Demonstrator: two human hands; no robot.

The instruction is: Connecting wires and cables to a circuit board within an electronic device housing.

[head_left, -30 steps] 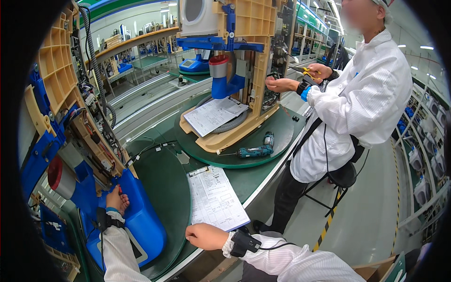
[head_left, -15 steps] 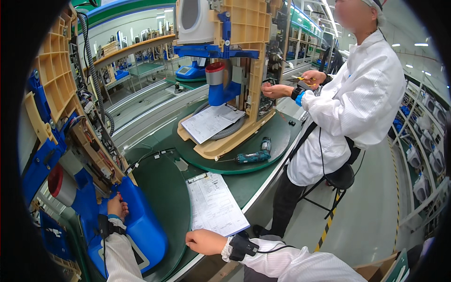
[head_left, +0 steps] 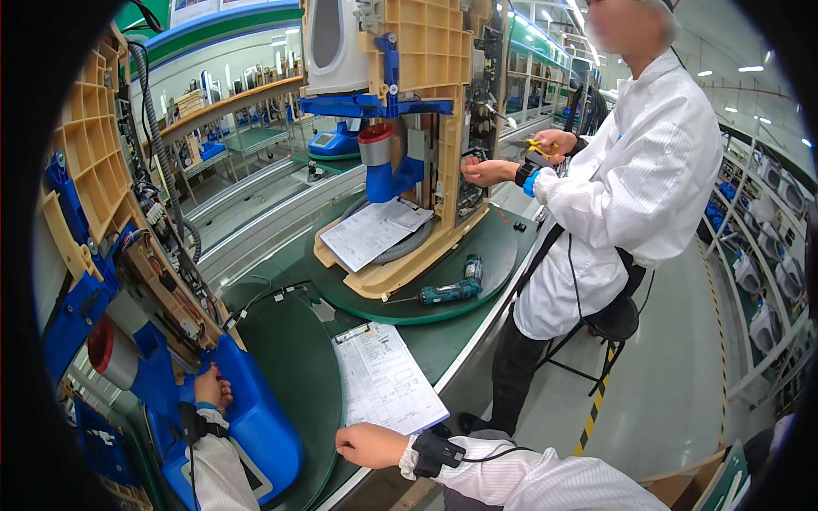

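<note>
My left hand [head_left: 213, 388] is inside the recess of a blue machine base [head_left: 264, 409], its fingers curled. A bit of red shows at its fingertips, too small to name. Behind it rises the machine's beige ribbed frame [head_left: 89, 145], with a grey cylinder with a red rim [head_left: 111, 353] beside the hand. My right hand [head_left: 372, 444] is closed, back up, at the near end of a clipboard with printed sheets [head_left: 388, 379], close to the rim of the green turntable [head_left: 290, 366]. Its fingers are curled under, so anything in them is hidden.
A second beige machine frame [head_left: 426, 64] stands on another turntable [head_left: 503, 272], with papers [head_left: 375, 232] on its base and a teal power screwdriver [head_left: 452, 289] in front. A co-worker in a white coat [head_left: 630, 170] holds yellow-handled pliers [head_left: 543, 146]. A black stool [head_left: 615, 319] stands behind.
The whole view has shifted slightly, so the far machine and co-worker appear a little further left. Both my hands stay in about the same places, still curled.
</note>
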